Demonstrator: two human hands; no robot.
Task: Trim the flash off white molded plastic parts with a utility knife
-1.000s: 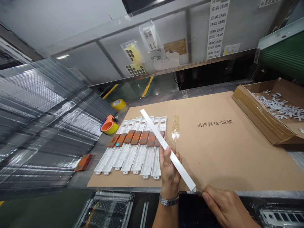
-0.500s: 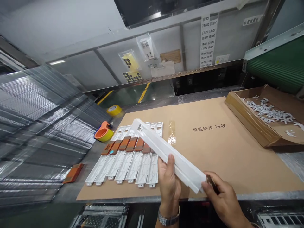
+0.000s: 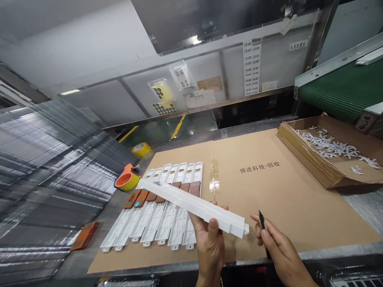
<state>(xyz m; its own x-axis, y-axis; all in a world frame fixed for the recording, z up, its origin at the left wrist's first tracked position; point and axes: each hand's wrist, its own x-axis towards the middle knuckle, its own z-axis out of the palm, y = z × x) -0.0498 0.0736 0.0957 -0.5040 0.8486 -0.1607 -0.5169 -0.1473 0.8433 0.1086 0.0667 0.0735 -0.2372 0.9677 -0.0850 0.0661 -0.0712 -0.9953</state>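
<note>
My left hand [image 3: 209, 235] grips a long white plastic part [image 3: 194, 203] near its right end, holding it tilted above the table. In my right hand [image 3: 277, 243] is a dark knife with a pointed blade [image 3: 262, 220], blade upward, a short way right of the part and apart from it. Behind the held part, several similar white plastic parts [image 3: 151, 223] lie side by side on the cardboard. Across them sits a row of reddish-brown blocks [image 3: 131, 198], some partly hidden by the held part.
Cardboard sheet [image 3: 254, 191] covers the table. At right stands a cardboard box [image 3: 311, 165] with small white scraps [image 3: 332, 143], beside a green conveyor belt [image 3: 338, 93]. On the left are a tape dispenser [image 3: 127, 179], a yellow tape roll [image 3: 141, 149] and a loose reddish block [image 3: 85, 236].
My right hand with the knife has come away from the part's end, and the blade now points up. The held part has swung flatter, its far end moving left and down.
</note>
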